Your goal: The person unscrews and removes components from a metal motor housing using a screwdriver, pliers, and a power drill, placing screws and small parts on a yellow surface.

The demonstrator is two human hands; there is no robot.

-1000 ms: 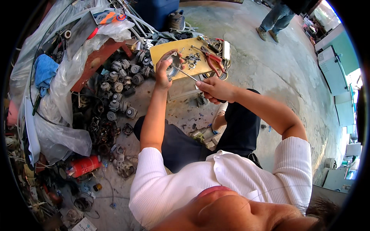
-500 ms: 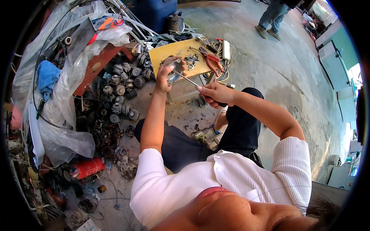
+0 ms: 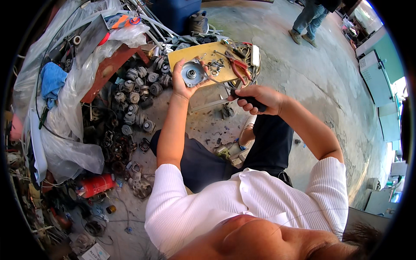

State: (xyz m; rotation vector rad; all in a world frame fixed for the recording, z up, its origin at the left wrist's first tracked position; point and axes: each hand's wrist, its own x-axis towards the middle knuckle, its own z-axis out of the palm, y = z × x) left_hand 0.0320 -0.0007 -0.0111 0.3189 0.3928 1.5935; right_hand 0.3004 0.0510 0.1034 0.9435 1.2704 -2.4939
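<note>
My left hand (image 3: 180,82) is wrapped round a round grey metal motor end cover (image 3: 187,78), its hollow side with a central ring facing up. In my right hand (image 3: 265,96) is a screwdriver (image 3: 256,103), held by its black handle. Its thin shaft points left toward the cover's right edge; whether the tip touches is unclear. Beneath and beyond the cover lies a yellow board (image 3: 178,54), bearing small metal parts (image 3: 215,66) and red-handled pliers (image 3: 238,69).
Many small used motors (image 3: 132,97) lie heaped on the floor to the left, beside clear plastic sheeting (image 3: 71,125) and a red cylinder (image 3: 96,185). Coiled cable (image 3: 252,50) and a white power strip (image 3: 255,56) sit past the board. Another person (image 3: 310,21) stands at far right.
The cover has turned so its hollow face shows upward. My right hand has shifted right and slightly, bringing the screwdriver's black handle into view.
</note>
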